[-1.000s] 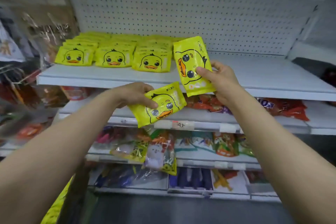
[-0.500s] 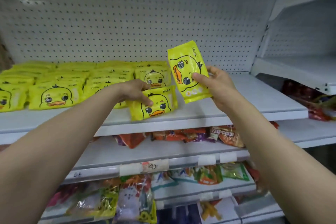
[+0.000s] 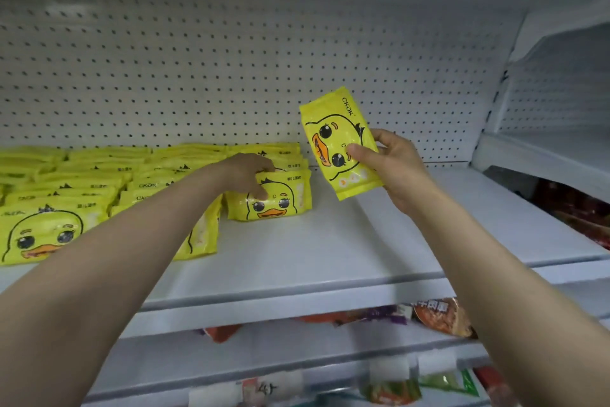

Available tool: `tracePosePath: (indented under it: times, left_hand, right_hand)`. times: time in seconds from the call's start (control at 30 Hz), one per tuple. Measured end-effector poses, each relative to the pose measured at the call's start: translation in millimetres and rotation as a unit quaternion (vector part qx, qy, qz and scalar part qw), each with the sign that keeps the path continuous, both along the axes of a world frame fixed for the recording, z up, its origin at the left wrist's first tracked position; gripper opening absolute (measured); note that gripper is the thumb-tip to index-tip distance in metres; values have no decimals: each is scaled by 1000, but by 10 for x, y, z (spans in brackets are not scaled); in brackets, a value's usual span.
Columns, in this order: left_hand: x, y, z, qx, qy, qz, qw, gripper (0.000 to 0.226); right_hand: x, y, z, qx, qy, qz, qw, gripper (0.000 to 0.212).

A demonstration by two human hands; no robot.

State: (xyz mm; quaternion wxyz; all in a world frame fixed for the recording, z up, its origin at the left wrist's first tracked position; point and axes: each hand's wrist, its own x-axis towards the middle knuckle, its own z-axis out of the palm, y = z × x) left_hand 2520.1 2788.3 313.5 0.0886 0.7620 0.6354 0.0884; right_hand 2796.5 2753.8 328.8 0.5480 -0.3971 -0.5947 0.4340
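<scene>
My left hand [image 3: 248,175] grips a yellow duck-print pack [image 3: 277,198] that stands on its long edge on the white shelf [image 3: 313,251], at the front of a row of like packs. My thumb lies on its face and my fingers curl over its top edge. My right hand [image 3: 392,165] holds a second yellow duck pack [image 3: 336,142] upright in the air above the bare right part of the shelf, thumb on its front and fingers behind.
Several rows of the same yellow packs [image 3: 82,182] fill the shelf's left half. A white pegboard [image 3: 231,76] backs the shelf. Lower shelves hold red and orange snack bags [image 3: 439,317]. Another shelf unit [image 3: 554,149] adjoins on the right.
My left hand has carried its pack up from below the shelf edge and set it against the row of packs. The right hand keeps its pack raised; the view has tilted upward.
</scene>
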Motion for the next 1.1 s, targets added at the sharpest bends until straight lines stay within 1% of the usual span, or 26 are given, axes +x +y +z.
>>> tracePosePath:
  times: [0.17,0.23,0.33,0.43,0.5,0.63,0.73,0.83,0.87,0.93,1.0,1.1]
  left_hand:
    - [-52,173,-23,2,10,26,1000,69]
    - [-43,197,-37,20,2,34,999,68]
    - [-33,192,-81,41,-34,40,998,65]
    - [-32,132,-135,81,-22,38,996,66]
    - [-54,53,-179,104,-17,58,993,66]
    - [-141,-221,-252,157,-50,142,976,64]
    - [-213,-501,-346,199,-47,200,958,56]
    - [-268,-713,-481,223,-39,213,950,52]
    - [-282,-754,-519,224,-39,215,950,52]
    - [-301,-804,-568,232,-34,215,948,65]
    - [-336,-814,-625,246,-25,207,947,73]
    - [-375,-810,-680,255,-2,200,946,66]
  right_hand:
    - [13,260,53,-2,-11,22,1000,32]
    - [18,340,70,-2,-20,32,999,30]
    - [37,454,88,5,-42,41,998,26]
    - [30,542,93,14,-61,50,997,26]
    - [-5,589,88,25,-78,56,995,27]
    - [-125,668,90,37,-134,90,986,27]
    - [-248,734,78,52,-220,125,966,27]
    - [-439,822,0,57,-332,169,926,30]
    - [-515,839,-33,58,-369,184,909,35]
    - [-662,859,-104,62,-435,196,877,50]
    - [-781,845,-146,65,-463,205,860,55]
    - [-910,824,-193,73,-466,218,854,48]
